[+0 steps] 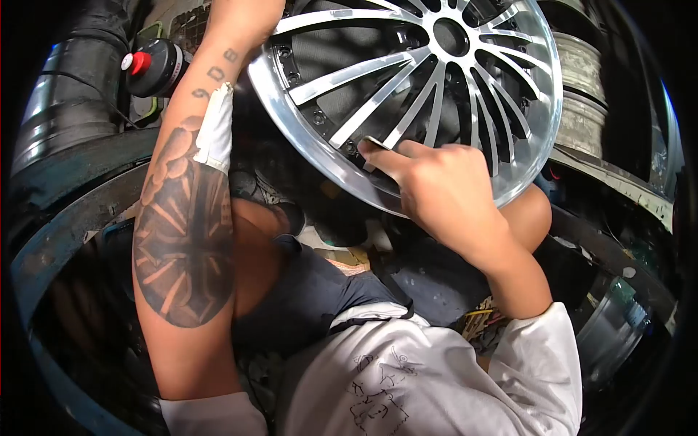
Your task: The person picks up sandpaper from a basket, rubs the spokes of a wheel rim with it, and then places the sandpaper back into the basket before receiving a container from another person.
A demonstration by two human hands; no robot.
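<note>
A polished silver alloy wheel rim (265, 94) with black recesses between its spokes is tilted across my lap. My right hand (447, 185) is closed, fingertips pressing a small thin dark piece with a pale edge (376, 142) against the lower spoke ends near the lip. What that piece is made of, I cannot make out. At the rim's upper left edge is my left hand (251, 16), cut off by the top of the view with its fingers hidden. A folded white strip (217, 129) lies along my left forearm.
A black bottle with a red cap (156, 67) stands left of my forearm. Stacked metal rims (578, 94) are at the right, beside a pale ledge (618, 182). A clear plastic container (614, 327) sits lower right. Blue-grey metal bars (80, 171) run along the left.
</note>
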